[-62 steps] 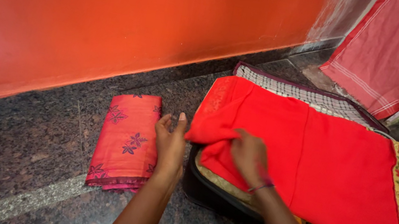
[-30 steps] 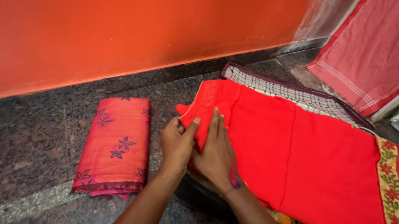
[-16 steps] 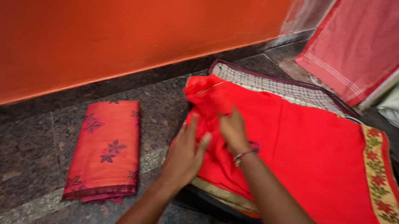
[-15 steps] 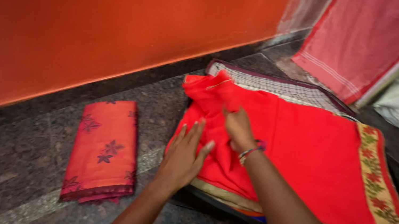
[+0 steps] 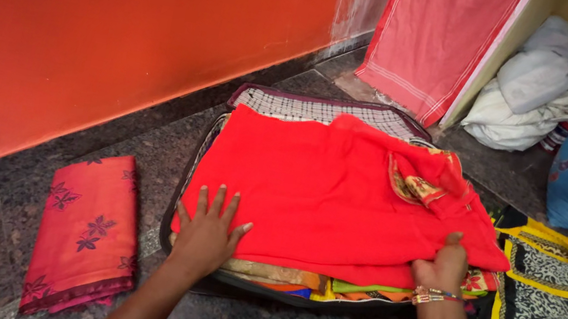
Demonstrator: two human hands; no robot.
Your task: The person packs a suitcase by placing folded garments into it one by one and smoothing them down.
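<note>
Bright red folded cloth [image 5: 325, 189] lies atop the clothes stack in the open dark suitcase [image 5: 181, 188], left hand [image 5: 206, 231] flat, open on it, right hand [image 5: 445, 265] pinching its corner; loose patterned border [image 5: 422, 184] could likely unfold if tugged.

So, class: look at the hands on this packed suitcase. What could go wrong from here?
1. The stack of folded cloth rises above the suitcase rim, so it might not close.
2. The red cloth is bunched by the right hand; the left hand pressing flat may set creases.
</note>
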